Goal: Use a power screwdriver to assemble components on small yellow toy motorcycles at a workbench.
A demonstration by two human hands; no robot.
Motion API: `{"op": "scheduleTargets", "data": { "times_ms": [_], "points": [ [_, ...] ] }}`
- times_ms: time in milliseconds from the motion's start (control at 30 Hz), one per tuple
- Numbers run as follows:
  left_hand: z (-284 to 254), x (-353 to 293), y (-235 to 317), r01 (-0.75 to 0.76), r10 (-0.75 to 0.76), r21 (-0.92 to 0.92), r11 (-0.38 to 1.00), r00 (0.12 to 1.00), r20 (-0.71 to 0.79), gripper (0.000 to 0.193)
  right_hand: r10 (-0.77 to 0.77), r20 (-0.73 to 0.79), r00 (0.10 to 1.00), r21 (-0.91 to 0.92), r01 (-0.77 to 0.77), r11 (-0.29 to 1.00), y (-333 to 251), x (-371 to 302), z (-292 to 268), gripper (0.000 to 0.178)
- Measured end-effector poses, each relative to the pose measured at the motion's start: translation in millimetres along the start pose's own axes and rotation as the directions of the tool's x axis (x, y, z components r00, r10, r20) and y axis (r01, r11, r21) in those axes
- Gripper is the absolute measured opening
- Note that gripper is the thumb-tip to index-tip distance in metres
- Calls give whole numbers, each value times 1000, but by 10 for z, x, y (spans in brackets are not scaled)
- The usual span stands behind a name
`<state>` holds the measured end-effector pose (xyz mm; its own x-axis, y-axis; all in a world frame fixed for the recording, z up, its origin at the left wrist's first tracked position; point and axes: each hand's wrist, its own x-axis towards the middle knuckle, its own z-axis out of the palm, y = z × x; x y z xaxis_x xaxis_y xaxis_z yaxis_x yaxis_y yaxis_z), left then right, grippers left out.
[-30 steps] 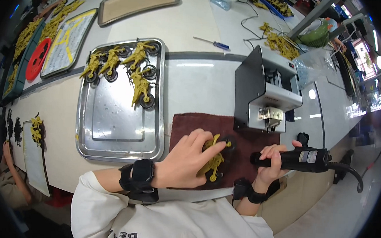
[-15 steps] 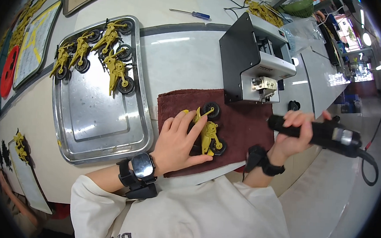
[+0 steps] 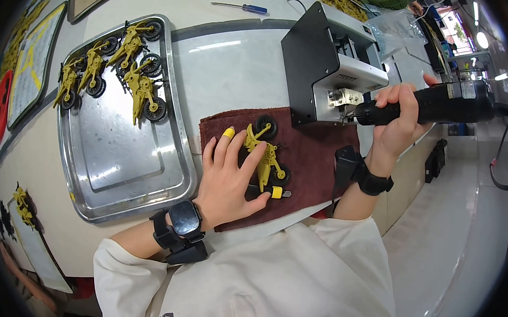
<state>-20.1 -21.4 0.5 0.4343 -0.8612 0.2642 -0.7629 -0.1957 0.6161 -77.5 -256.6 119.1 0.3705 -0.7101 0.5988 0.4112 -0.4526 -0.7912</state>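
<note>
From beside the bench [image 3: 219,60], I note one yellow toy motorcycle [image 3: 268,159] lying on its side on a maroon cloth [image 3: 318,151], directly in front of the seated worker. The left hand [image 3: 221,177] is laid over it, fingers spread and only slightly bent, with the index finger on the yellow body and the thumb near its lower end; it steadies rather than clasps, which leaves much of the upper side exposed. The cloth appears chosen as a soft bed that would limit sliding and scuffing. The right hand [image 3: 399,118] is wrapped firmly around a corded black electric screwdriver [image 3: 443,103], held nearly level so that its nose points at the metal outlet [image 3: 345,98] of the screw feeder [image 3: 306,69]. At this size I cannot tell whether the bit touches the outlet or stops just beside it. The feeder stands at the cloth's far edge, presumably to keep the reach short. To the left, a metal tray [image 3: 126,156] bears four similar motorcycles [image 3: 139,90] grouped at its far end, its raised rim apparently serving to contain them.
</note>
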Motion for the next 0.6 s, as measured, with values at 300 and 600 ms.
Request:
{"op": "scheduleTargets", "data": {
  "times_ms": [300, 600],
  "points": [
    [37, 4, -25, -2, 2, 20, 1000, 1000, -4, 73, 5, 235, 972, 288, -75, 955, -425, -768, -25, 63],
    [55, -20, -34, 5, -4, 38, 999, 1000, -8, 71, 40, 370, 928, 109, -86, 990, -365, -1140, 138, 57]
  ]
}}
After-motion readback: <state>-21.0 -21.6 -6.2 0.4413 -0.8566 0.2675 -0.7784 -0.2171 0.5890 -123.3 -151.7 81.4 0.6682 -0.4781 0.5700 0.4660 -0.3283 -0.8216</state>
